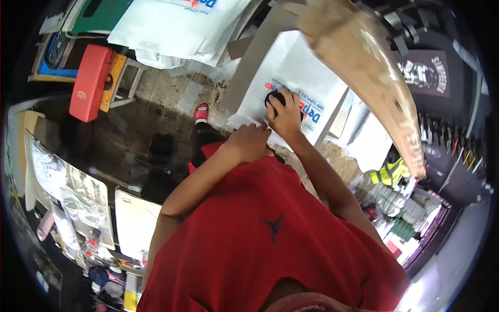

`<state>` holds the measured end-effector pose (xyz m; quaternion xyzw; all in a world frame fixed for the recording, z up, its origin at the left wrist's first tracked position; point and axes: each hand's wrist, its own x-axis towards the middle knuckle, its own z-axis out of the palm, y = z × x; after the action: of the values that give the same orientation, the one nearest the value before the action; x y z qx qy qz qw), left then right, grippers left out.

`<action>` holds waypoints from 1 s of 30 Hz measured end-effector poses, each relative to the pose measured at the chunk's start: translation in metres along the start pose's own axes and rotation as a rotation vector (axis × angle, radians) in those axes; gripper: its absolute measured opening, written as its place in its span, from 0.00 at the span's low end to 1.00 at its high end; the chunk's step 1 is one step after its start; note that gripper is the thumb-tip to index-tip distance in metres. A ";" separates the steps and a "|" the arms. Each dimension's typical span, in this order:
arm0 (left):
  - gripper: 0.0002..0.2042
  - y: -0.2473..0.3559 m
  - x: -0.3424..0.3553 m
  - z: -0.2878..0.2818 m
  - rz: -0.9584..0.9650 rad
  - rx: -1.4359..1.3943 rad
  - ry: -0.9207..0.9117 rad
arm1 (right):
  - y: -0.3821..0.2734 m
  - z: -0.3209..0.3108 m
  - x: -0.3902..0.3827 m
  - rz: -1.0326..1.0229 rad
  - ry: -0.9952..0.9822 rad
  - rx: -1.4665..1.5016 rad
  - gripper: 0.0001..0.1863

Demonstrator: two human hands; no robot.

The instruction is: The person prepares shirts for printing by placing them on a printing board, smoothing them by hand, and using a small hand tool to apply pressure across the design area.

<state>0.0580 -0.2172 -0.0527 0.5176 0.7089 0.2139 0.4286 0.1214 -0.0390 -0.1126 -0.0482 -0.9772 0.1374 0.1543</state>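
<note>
A white printed sheet or bag point(283, 62) lies on a grey board point(249, 60) in front of me. My right hand point(283, 114) rests on it, fingers wrapped over a round black object point(271, 98) beside the printing. My left hand point(248, 141) is closer to my body at the sheet's lower edge, fingers curled; what they hold, if anything, is hidden.
White printed bags point(166, 31) are stacked at upper left, near a red box point(91, 83) on a wooden stand. A long brown cardboard piece point(374, 62) rises at right, near hanging tools point(457, 140) and a yellow vest point(390, 171). Pale boards point(132, 218) stand at lower left.
</note>
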 end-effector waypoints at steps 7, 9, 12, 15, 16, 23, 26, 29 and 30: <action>0.32 -0.016 0.002 0.003 0.084 -0.055 0.117 | 0.010 0.006 0.067 0.014 0.032 -0.115 0.06; 0.31 -0.019 0.002 0.003 0.104 -0.098 0.136 | -0.016 0.008 0.031 -0.023 -0.066 -0.019 0.07; 0.30 -0.029 0.002 -0.004 0.147 -0.094 -0.133 | -0.016 0.002 0.033 0.005 -0.147 -0.018 0.06; 0.28 -0.042 -0.001 -0.006 0.219 -0.113 0.013 | 0.016 -0.004 0.087 0.079 -0.105 -0.054 0.05; 0.28 -0.046 -0.003 -0.011 0.227 -0.123 0.008 | 0.014 -0.012 0.099 0.106 -0.121 -0.044 0.05; 0.26 -0.060 -0.019 -0.021 0.256 -0.258 0.008 | -0.003 -0.012 0.065 0.098 -0.212 0.087 0.07; 0.27 -0.061 -0.021 -0.025 0.273 -0.276 -0.020 | 0.017 -0.016 0.105 0.134 -0.155 -0.010 0.07; 0.29 -0.063 -0.020 -0.024 0.296 -0.308 -0.077 | 0.003 -0.007 0.085 0.148 -0.147 -0.042 0.05; 0.29 -0.064 -0.019 -0.022 0.297 -0.301 -0.125 | -0.012 -0.003 0.069 0.173 -0.200 -0.054 0.05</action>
<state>0.0066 -0.2555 -0.0817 0.5588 0.5568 0.3458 0.5081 0.0559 -0.0401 -0.0870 -0.1227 -0.9832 0.1280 0.0424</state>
